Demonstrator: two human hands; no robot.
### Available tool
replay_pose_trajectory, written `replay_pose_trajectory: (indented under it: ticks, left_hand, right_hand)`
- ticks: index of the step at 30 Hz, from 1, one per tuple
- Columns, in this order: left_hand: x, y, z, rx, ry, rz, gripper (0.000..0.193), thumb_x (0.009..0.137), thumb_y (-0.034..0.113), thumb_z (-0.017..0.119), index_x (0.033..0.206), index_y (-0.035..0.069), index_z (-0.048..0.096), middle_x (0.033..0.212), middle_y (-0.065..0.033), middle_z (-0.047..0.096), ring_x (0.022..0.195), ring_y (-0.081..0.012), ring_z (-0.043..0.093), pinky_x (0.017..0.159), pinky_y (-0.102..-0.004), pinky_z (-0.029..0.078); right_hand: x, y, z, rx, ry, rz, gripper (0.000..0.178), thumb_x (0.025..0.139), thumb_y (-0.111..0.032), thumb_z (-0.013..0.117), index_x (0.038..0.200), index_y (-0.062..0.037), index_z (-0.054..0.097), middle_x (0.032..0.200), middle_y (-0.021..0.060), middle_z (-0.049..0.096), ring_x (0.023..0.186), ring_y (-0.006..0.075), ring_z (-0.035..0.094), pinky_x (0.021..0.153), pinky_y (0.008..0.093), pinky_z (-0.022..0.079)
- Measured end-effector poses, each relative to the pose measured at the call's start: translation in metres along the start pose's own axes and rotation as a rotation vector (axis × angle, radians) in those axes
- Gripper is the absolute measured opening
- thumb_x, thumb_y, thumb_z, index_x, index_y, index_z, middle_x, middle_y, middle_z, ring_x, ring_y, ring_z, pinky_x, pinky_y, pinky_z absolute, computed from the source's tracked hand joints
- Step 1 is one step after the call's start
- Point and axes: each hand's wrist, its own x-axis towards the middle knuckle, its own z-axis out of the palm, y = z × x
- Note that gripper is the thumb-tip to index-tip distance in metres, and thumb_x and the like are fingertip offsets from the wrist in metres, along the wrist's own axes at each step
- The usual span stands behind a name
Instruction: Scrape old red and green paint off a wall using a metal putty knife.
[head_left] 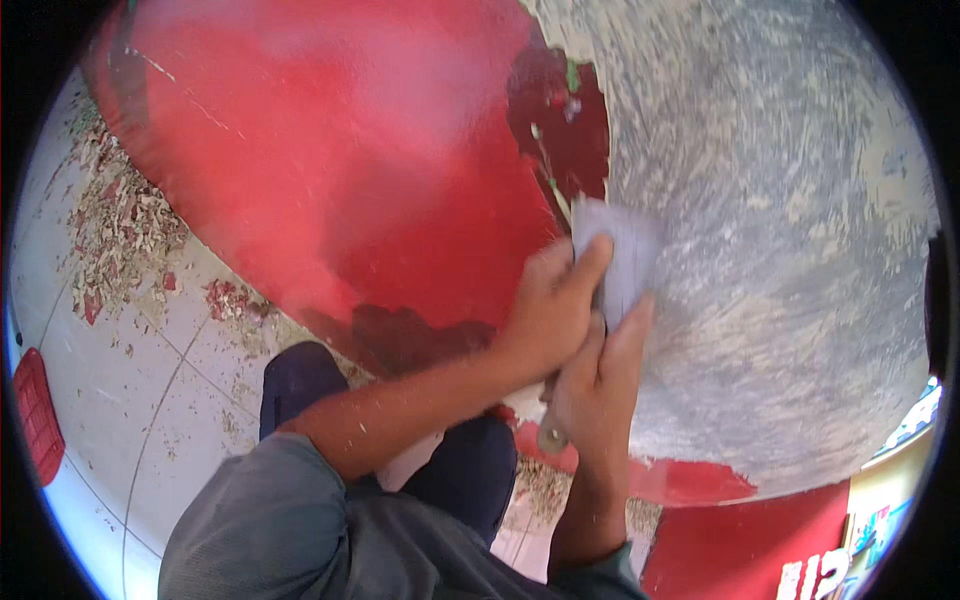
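Note:
Both my hands are on a scraper with a wide grey blade (622,258), slightly smeared by motion. My left hand (548,312) presses on the blade, its thumb lying along the face. Lower down, my right hand (592,392) grips the handle (552,434), whose end sticks out below the fist. The blade's edge meets a large curved surface where a dark red patch (575,135) borders a scraped grey, streaky area (760,220). Glossy red paint (400,150) covers the surface on the left. Thin pale and green slivers show beside the blade.
Peeled flakes (125,225) lie heaped on the tiled floor (165,400) at left. A red perforated object (38,415) stands at the far left. My dark-clad knees (300,385) are close under the curved surface. A red panel with white markings (740,545) is at lower right.

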Motion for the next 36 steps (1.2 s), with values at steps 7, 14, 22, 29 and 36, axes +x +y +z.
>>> replay_pose_trajectory:
  ticks: [7, 14, 22, 29, 36]
  left_hand:
    - [-0.004, -0.028, -0.005, 0.09, 0.019, 0.046, 0.033, 0.097, 0.031, 0.047, 0.088, 0.001, 0.059, 0.07, 0.0021, 0.055, 0.063, -0.0048, 0.045, 0.054, -0.0263, 0.039]
    - [-0.009, -0.02, -0.015, 0.525, 0.067, 0.229, 0.033, 0.094, 0.03, 0.052, 0.083, 0.001, 0.06, 0.064, -0.003, 0.056, 0.059, -0.0087, 0.049, 0.052, -0.0293, 0.041]
    - [-0.044, 0.069, -0.028, 1.491, -0.295, 0.998, 0.036, 0.086, 0.036, 0.058, 0.11, 0.009, 0.063, 0.114, -0.0146, 0.06, 0.108, -0.0299, 0.056, 0.088, -0.0443, 0.044]
    - [0.055, 0.061, -0.062, 2.071, -0.787, 1.189, 0.078, 0.074, 0.069, 0.051, 0.132, 0.017, 0.047, 0.14, -0.0084, 0.041, 0.132, -0.0286, 0.033, 0.107, -0.0562, 0.017]
    - [0.067, 0.151, -0.15, 1.718, 0.786, 1.066, 0.065, 0.091, 0.036, 0.037, 0.141, -0.003, 0.022, 0.148, -0.0235, 0.018, 0.14, -0.0372, 0.009, 0.111, -0.053, 0.003]
  right_hand:
    - [-0.005, -0.006, 0.012, 0.285, 0.031, 0.154, 0.039, 0.095, -0.009, 0.033, 0.127, 0.0068, 0.019, 0.082, 0.0167, 0.053, 0.053, 0.0141, 0.055, 0.042, 0.0264, 0.044]
    - [0.002, 0.0, 0.0, 0.463, -0.135, 0.221, 0.035, 0.095, -0.011, 0.037, 0.124, 0.0015, 0.023, 0.075, 0.0078, 0.052, 0.047, 0.0094, 0.048, 0.038, 0.0231, 0.038]
    - [-0.075, 0.082, -0.011, 0.773, -0.041, 0.228, 0.054, 0.089, -0.007, 0.047, 0.136, -0.0042, 0.02, 0.095, 0.012, 0.054, 0.051, 0.0081, 0.047, 0.041, 0.02, 0.038]
    - [-0.141, 0.168, 0.089, 0.633, -0.601, 0.378, 0.038, 0.089, -0.017, 0.055, 0.12, 0.0002, 0.04, 0.085, 0.0084, 0.055, 0.058, 0.0148, 0.052, 0.048, 0.03, 0.045]
    - [-0.14, 0.21, 0.157, 1.171, -0.618, 0.949, 0.016, 0.089, -0.013, 0.056, 0.097, -0.0012, 0.049, 0.074, 0.0066, 0.055, 0.061, 0.0187, 0.056, 0.047, 0.0327, 0.045]
